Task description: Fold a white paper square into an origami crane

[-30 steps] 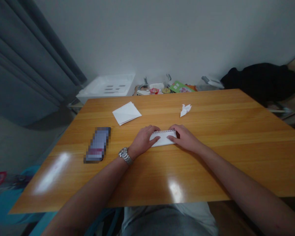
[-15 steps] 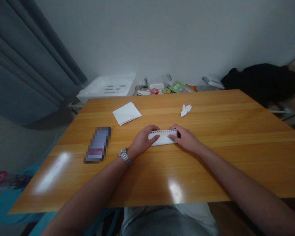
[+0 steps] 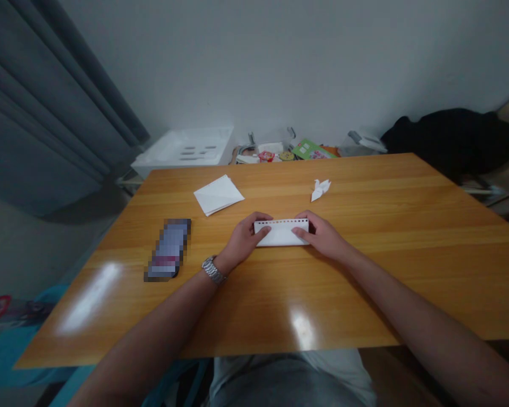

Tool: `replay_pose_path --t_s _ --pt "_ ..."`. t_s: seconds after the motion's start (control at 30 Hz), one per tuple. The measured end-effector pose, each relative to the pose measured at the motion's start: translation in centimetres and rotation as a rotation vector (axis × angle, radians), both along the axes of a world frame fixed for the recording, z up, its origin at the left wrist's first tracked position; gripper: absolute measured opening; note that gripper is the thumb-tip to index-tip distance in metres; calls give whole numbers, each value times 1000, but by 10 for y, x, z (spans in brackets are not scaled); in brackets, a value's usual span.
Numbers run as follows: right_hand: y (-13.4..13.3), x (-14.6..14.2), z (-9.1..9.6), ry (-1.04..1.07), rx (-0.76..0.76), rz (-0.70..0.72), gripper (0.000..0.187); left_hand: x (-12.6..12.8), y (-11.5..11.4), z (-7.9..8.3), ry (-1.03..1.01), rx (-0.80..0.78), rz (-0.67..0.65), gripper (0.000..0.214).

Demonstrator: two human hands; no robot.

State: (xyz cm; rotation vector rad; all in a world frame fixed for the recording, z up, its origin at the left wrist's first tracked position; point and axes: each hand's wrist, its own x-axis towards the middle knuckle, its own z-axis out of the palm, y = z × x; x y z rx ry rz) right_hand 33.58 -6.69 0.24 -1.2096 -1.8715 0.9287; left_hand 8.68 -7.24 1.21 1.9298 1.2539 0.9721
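Observation:
A folded sheet of white paper (image 3: 282,234) with a row of punched holes along its upper edge is held just over the middle of the table. My left hand (image 3: 245,238) grips its left end, thumb on the front face and fingers behind. At the right end my right hand (image 3: 324,237) pinches it the same way. Most of the fingers are hidden behind the paper. Beyond my right hand lies a small white origami bird (image 3: 320,190). Back and to the left is a stack of white paper sheets (image 3: 219,195).
A phone (image 3: 168,249), blurred out, lies on the wooden table (image 3: 407,243) left of my hands. Past the far edge are a white plastic tray (image 3: 186,148), a green booklet (image 3: 309,149) and a black cloth heap (image 3: 449,138). A grey curtain (image 3: 46,113) hangs at left.
Both hands have moved slightly away from me with the paper. Its front face now shows more fully, with the holed edge flatter and my hands a little nearer the ends.

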Motion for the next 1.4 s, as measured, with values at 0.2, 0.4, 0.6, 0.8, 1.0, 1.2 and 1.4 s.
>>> replay_pose_path --t_s 0.2,0.4,0.6,0.8,1.0,1.2,1.4 --pt "2 1 -2 45 2 12 28 0 0 -2 -44 -6 0 24" --pt "2 2 -3 47 19 -13 31 1 1 -3 -83 -12 19 24" --pt "1 2 -1 47 14 -33 31 1 -1 -1 -81 -15 54 25" --pt "0 1 0 44 15 -55 28 2 -2 -2 -107 -35 43 25" --pt "2 2 -1 60 31 -38 31 2 -3 1 -85 -24 41 27" --pt "1 2 -1 54 41 -55 29 2 -2 1 -84 -21 58 26" --pt "0 1 0 73 39 -57 31 3 -2 -2 -174 -53 48 28"
